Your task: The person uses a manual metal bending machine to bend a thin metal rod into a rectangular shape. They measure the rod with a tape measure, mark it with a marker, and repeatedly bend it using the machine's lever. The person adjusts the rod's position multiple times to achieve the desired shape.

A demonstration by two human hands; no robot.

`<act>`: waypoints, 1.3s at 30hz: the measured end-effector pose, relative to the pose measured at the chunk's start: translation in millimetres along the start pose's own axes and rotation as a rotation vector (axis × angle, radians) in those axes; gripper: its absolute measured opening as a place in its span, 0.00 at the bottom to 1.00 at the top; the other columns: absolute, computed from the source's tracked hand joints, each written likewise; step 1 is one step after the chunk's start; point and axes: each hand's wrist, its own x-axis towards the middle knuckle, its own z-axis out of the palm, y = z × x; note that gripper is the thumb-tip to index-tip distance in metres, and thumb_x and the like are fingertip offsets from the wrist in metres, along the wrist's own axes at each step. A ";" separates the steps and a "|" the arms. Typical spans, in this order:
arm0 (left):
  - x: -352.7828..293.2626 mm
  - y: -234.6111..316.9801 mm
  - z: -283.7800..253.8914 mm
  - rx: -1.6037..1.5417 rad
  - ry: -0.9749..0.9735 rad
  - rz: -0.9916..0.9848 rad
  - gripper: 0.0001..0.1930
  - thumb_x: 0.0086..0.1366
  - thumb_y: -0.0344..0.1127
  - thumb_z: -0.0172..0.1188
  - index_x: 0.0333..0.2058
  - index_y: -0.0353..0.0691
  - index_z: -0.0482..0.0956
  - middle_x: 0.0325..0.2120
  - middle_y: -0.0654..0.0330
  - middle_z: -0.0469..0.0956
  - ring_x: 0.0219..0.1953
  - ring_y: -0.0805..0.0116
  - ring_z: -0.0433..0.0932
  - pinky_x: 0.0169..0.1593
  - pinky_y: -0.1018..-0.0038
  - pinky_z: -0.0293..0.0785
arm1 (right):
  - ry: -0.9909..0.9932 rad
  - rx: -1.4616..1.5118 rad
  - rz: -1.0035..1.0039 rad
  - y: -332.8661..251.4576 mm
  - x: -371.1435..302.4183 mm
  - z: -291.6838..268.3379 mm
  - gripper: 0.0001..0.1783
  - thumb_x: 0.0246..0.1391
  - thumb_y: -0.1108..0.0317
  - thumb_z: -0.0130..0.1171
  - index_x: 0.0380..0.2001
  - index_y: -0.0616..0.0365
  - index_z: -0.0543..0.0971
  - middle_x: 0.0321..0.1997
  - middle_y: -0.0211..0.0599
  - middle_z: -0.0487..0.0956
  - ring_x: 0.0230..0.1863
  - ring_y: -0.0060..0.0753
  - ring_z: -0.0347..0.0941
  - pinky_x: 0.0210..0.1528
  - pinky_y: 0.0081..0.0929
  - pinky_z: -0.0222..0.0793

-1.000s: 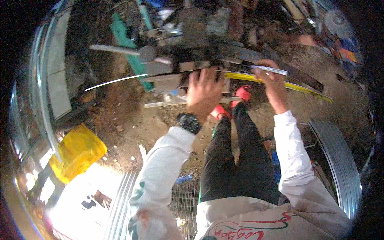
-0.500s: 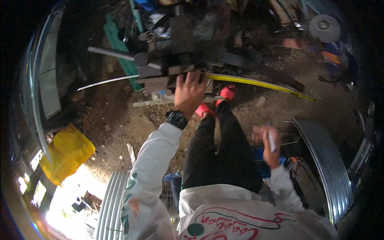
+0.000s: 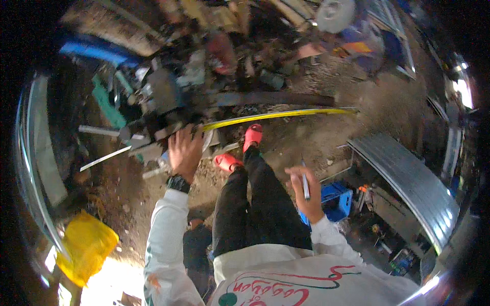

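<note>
Fingers slightly apart on your left hand by yellow strip; can't tell if gripping. Your right hand clamps pen. Likely steadying step; next needs strip still.

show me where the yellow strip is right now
In the head view, the yellow strip runs rightward from beside the left hand, above centre, just beyond the red shoes.

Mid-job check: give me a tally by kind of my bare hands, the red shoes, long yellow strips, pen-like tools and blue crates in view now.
Bare hands: 2 (left hand, right hand)
Red shoes: 2
Yellow strip: 1
Pen-like tool: 1
Blue crate: 1
Total: 7
</note>
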 end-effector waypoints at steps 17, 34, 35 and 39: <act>11.3 19.7 -18.3 -0.023 -0.052 -0.032 0.16 0.63 0.39 0.58 0.50 0.52 0.80 0.48 0.63 0.76 0.50 0.58 0.74 0.56 0.55 0.69 | 0.782 0.023 -0.293 243.0 193.6 -259.9 0.19 0.60 0.71 0.60 0.54 0.59 0.71 0.48 0.39 0.79 0.51 0.33 0.75 0.47 0.28 0.71; 13.7 21.9 -19.2 -0.002 -0.014 0.032 0.16 0.62 0.36 0.59 0.50 0.50 0.81 0.48 0.61 0.77 0.49 0.56 0.74 0.54 0.58 0.70 | 0.599 0.068 -0.040 238.2 237.2 -278.2 0.15 0.54 0.68 0.66 0.44 0.57 0.78 0.35 0.31 0.82 0.33 0.20 0.75 0.35 0.18 0.70; 13.5 20.3 -20.0 -0.007 -0.014 0.026 0.16 0.62 0.36 0.59 0.50 0.50 0.81 0.48 0.61 0.77 0.49 0.56 0.74 0.54 0.58 0.70 | 0.599 0.089 -0.044 237.0 239.0 -275.0 0.15 0.54 0.67 0.66 0.44 0.57 0.78 0.34 0.31 0.82 0.33 0.20 0.75 0.35 0.19 0.70; 7.9 17.5 -20.0 -0.005 -0.010 0.010 0.15 0.62 0.36 0.59 0.48 0.50 0.82 0.48 0.62 0.77 0.48 0.57 0.74 0.53 0.60 0.71 | 0.559 0.154 -0.072 242.7 238.5 -277.0 0.16 0.52 0.65 0.69 0.44 0.55 0.79 0.33 0.28 0.81 0.33 0.18 0.74 0.33 0.18 0.68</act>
